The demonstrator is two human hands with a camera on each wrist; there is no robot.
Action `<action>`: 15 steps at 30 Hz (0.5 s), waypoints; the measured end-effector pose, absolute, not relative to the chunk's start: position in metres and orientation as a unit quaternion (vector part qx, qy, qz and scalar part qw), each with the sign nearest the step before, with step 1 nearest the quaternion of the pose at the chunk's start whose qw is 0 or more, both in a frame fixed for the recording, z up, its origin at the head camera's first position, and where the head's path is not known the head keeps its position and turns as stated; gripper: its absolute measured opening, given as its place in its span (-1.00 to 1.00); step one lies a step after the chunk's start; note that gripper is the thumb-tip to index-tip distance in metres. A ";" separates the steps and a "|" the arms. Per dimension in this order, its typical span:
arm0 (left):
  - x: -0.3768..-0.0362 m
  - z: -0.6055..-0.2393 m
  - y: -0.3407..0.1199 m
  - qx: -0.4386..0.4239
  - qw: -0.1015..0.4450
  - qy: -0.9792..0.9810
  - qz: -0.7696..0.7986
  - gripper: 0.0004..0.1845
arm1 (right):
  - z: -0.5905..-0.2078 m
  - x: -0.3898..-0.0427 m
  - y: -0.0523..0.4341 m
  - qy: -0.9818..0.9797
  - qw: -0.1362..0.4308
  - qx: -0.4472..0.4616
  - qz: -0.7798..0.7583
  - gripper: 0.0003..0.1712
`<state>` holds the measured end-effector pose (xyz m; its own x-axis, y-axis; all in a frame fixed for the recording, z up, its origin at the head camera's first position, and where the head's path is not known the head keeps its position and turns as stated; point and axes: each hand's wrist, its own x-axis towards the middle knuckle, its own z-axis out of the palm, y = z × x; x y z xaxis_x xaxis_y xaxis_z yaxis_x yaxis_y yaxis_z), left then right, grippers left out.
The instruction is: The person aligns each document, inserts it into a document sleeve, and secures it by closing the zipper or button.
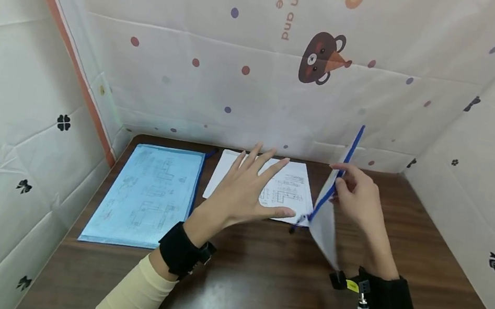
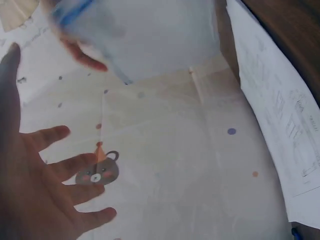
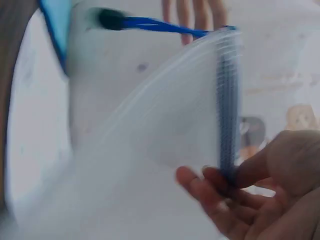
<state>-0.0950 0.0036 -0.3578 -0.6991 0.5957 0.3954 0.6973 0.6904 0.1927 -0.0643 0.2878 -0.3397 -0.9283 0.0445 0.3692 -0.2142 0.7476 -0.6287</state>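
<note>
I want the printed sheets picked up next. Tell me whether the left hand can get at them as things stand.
Probably yes. The left hand hovers open, fingers spread, right over the printed sheets lying flat on the table. Nothing sits on them, and the right hand holds the clear zipper pouch upright at their edge.

Left hand [image 1: 242,191] splayed flat — right hand [image 1: 357,196] pinching.

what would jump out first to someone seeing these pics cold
Probably the right hand, which pinches a clear zip pouch with a blue zipper and holds it on edge above the dark table. Beside it the left hand hovers with fingers spread over a printed sheet, and a blue pouch with drawings inside lies flat at the left.
</note>
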 end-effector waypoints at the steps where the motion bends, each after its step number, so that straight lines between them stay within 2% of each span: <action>1: -0.095 -0.357 0.002 -0.361 0.162 -0.902 -0.173 0.15 | -0.335 -0.065 0.283 -0.912 0.195 0.048 0.359 -0.64; 5: -0.098 -0.354 -0.007 -0.367 0.218 -0.880 -0.207 0.11 | -0.316 -0.065 0.267 -0.910 0.193 0.065 0.361 -0.63; 9: -0.110 -0.352 -0.016 -0.337 0.318 -0.847 -0.260 -0.02 | -0.295 -0.061 0.250 -0.927 0.142 0.086 0.337 -0.58; 12: -0.116 -0.352 -0.021 -0.302 0.393 -0.809 -0.316 -0.29 | -0.284 -0.058 0.233 -0.936 0.142 0.081 0.312 -0.54; 15: -0.119 -0.351 -0.024 -0.278 0.433 -0.778 -0.361 -0.58 | -0.277 -0.054 0.218 -0.942 0.164 0.070 0.286 -0.48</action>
<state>-0.1185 -0.0242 -0.3512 -0.4699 0.1196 0.8746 0.7453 0.5847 0.3204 -0.0542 0.2180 -0.2774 -0.9366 -0.0389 0.3482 -0.2259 0.8266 -0.5154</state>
